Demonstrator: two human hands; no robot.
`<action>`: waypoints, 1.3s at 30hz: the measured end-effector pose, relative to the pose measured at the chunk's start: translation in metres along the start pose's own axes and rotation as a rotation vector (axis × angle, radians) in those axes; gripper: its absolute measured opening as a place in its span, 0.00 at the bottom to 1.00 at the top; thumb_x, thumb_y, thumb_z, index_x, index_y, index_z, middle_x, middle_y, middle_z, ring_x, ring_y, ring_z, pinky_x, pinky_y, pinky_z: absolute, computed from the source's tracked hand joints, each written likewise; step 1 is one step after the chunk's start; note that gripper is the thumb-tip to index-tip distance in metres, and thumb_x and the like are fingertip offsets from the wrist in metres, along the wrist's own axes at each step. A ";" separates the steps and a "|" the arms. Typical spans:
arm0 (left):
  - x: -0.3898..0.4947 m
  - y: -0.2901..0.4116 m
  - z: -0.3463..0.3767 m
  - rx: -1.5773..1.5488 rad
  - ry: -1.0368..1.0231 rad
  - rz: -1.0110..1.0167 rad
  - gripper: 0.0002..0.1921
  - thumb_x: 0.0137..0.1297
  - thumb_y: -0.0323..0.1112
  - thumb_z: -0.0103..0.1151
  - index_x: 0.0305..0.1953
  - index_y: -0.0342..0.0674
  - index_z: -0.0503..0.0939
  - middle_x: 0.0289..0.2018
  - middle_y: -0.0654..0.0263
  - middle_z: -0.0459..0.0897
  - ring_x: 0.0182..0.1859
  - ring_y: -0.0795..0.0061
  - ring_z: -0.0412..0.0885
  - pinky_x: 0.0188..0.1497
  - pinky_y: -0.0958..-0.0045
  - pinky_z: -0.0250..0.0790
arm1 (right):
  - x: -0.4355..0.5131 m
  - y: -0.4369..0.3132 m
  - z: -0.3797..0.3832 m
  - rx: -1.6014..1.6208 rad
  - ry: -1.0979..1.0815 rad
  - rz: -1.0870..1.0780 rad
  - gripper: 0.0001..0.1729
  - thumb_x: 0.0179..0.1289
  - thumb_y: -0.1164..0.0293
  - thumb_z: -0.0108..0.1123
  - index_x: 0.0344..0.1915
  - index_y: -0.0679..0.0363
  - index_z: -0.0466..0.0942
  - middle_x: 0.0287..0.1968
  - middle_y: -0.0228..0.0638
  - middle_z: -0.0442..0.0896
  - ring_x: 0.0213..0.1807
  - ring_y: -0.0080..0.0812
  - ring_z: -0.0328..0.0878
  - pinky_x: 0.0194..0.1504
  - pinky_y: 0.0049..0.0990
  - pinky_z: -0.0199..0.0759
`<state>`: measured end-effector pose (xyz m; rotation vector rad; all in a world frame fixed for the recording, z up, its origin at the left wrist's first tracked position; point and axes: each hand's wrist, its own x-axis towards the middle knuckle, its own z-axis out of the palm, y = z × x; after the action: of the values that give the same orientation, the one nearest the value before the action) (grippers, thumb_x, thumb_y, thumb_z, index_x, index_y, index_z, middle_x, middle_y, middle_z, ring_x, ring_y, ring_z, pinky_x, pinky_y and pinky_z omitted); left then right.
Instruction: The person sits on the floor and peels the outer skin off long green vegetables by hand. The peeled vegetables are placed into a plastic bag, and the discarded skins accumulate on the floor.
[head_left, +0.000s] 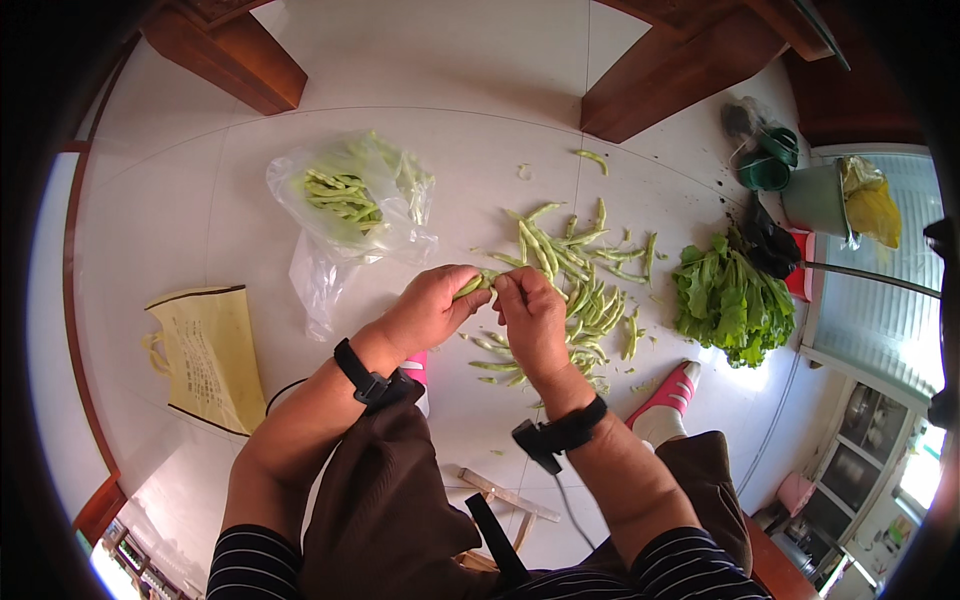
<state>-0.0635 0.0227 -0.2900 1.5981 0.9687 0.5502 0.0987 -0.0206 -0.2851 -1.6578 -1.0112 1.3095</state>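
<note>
My left hand (435, 304) holds a green bean (471, 286) between thumb and fingers, in front of me above the floor. My right hand (534, 311) meets it at the bean's other end, its thumb and forefinger pinched on the tip. Beneath and beyond my right hand spreads a loose pile of green beans (596, 307) on the tiles, with small scraps scattered round it. To the left of the pile, a clear plastic bag (405, 229) lies slumped with many more beans (341, 196) showing through its mouth.
A leafy green vegetable bunch (731, 300) lies at the right, beside a black plastic bag (772, 238) and a grey bin (816, 201). A yellow bag (214, 360) bearing writing lies at the left. Wooden legs (675, 75) stand ahead; a wooden stool (510, 495) shows below me.
</note>
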 end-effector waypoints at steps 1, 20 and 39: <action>0.001 0.000 0.001 -0.007 0.071 -0.032 0.10 0.69 0.33 0.58 0.35 0.32 0.75 0.26 0.58 0.77 0.28 0.68 0.74 0.33 0.67 0.68 | -0.001 0.002 0.005 0.118 0.054 0.072 0.07 0.69 0.73 0.58 0.34 0.64 0.76 0.23 0.32 0.77 0.23 0.23 0.72 0.26 0.24 0.68; -0.007 -0.018 -0.030 -0.705 0.398 -0.223 0.15 0.78 0.42 0.47 0.48 0.35 0.75 0.43 0.56 0.85 0.38 0.77 0.83 0.42 0.75 0.77 | -0.007 0.024 0.011 0.625 -0.390 0.451 0.18 0.78 0.64 0.46 0.51 0.68 0.76 0.38 0.35 0.81 0.36 0.28 0.79 0.43 0.28 0.74; -0.014 -0.012 -0.004 -0.203 0.031 -0.333 0.11 0.75 0.35 0.51 0.37 0.33 0.74 0.29 0.63 0.83 0.30 0.78 0.81 0.35 0.72 0.74 | -0.008 0.042 0.016 -0.395 0.011 -0.310 0.04 0.63 0.76 0.57 0.33 0.65 0.77 0.30 0.48 0.80 0.35 0.53 0.78 0.38 0.42 0.73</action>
<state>-0.0775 0.0135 -0.2981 1.2197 1.1374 0.4266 0.0868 -0.0421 -0.3230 -1.6974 -1.5261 0.9355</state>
